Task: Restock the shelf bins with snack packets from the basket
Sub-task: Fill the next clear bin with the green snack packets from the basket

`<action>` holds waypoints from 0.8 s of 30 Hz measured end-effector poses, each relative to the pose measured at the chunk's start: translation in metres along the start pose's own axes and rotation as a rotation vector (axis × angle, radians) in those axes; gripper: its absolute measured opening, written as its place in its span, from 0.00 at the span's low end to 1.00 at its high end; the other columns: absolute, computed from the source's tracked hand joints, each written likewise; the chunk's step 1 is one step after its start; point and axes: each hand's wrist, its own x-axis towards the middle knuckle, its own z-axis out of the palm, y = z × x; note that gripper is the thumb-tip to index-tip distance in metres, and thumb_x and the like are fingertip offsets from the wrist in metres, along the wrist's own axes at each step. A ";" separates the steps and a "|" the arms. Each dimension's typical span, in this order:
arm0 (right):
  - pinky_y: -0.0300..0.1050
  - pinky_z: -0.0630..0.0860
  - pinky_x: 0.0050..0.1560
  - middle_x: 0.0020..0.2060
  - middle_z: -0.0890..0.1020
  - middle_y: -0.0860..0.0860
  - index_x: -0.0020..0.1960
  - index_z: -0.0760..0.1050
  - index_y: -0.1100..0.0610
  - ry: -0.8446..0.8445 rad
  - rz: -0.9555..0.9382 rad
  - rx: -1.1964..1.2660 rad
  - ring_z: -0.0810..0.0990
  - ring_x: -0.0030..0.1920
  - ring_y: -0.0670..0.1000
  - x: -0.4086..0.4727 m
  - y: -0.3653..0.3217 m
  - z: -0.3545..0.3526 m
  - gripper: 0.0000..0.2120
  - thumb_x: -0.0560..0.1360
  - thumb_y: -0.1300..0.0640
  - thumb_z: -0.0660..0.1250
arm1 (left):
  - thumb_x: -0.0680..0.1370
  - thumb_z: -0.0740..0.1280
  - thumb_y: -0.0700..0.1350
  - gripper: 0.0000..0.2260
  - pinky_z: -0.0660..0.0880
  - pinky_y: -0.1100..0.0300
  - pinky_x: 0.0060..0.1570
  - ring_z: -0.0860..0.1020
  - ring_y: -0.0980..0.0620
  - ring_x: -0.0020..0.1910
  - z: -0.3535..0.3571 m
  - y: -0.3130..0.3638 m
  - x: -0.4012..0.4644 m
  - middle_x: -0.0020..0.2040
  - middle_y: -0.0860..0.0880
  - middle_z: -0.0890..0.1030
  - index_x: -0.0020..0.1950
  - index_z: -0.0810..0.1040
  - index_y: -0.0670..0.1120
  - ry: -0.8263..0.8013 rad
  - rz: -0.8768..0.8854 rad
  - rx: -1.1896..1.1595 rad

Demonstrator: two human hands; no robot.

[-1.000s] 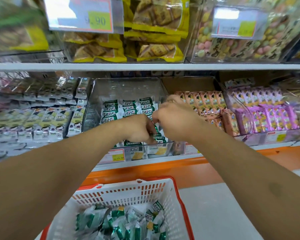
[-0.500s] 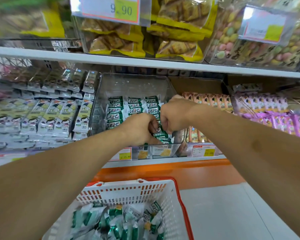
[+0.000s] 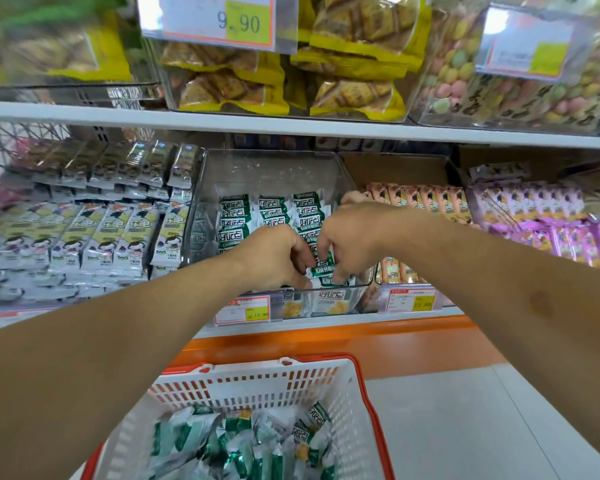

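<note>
Shop shelving, clear bin (image 3: 274, 168) mid-shelf | left hand (image 3: 274, 254) and right hand (image 3: 354, 237) both pinching green packets (image 3: 321, 266) at bin's near right | step: tidying rows | next: fetch more from basket (image 3: 257, 382) below, near

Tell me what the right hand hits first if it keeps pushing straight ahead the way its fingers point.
The right hand points down into the clear bin, fingers pinching the green packets at the front row. It would likely press into those packets first, then the bin's front wall; depth is hard to judge.
</note>
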 end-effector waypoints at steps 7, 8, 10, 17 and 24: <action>0.47 0.58 0.54 0.49 0.84 0.46 0.58 0.85 0.46 0.065 -0.013 -0.075 0.76 0.60 0.54 -0.003 -0.013 0.005 0.19 0.73 0.36 0.75 | 0.70 0.82 0.47 0.19 0.77 0.66 0.44 0.81 0.57 0.43 -0.009 -0.004 -0.006 0.47 0.56 0.85 0.60 0.86 0.55 -0.115 0.002 -0.023; 0.47 0.59 0.55 0.49 0.85 0.45 0.57 0.85 0.46 0.065 -0.023 -0.077 0.77 0.60 0.54 -0.004 -0.013 0.005 0.19 0.73 0.35 0.75 | 0.70 0.83 0.48 0.21 0.76 0.67 0.43 0.81 0.58 0.44 -0.010 -0.004 -0.007 0.48 0.57 0.84 0.61 0.85 0.56 -0.106 0.006 -0.002; 0.48 0.61 0.56 0.47 0.85 0.45 0.56 0.85 0.46 0.071 -0.038 -0.108 0.78 0.57 0.53 -0.003 -0.014 0.007 0.19 0.73 0.35 0.74 | 0.69 0.83 0.49 0.25 0.73 0.69 0.42 0.79 0.59 0.45 -0.012 -0.004 -0.008 0.52 0.58 0.82 0.66 0.82 0.56 -0.078 0.016 0.077; 0.50 0.70 0.59 0.35 0.80 0.46 0.45 0.83 0.49 0.071 -0.016 -0.153 0.77 0.43 0.51 -0.001 -0.021 0.007 0.18 0.75 0.34 0.72 | 0.70 0.81 0.52 0.26 0.74 0.63 0.55 0.78 0.53 0.56 -0.016 0.001 -0.012 0.62 0.55 0.81 0.68 0.80 0.55 -0.092 -0.027 0.209; 0.50 0.69 0.63 0.51 0.83 0.42 0.68 0.80 0.42 0.057 -0.011 -0.065 0.78 0.58 0.53 -0.016 -0.025 0.005 0.23 0.75 0.37 0.75 | 0.71 0.81 0.46 0.23 0.75 0.69 0.46 0.80 0.56 0.51 -0.026 -0.002 -0.023 0.57 0.54 0.84 0.65 0.82 0.51 -0.093 -0.059 0.205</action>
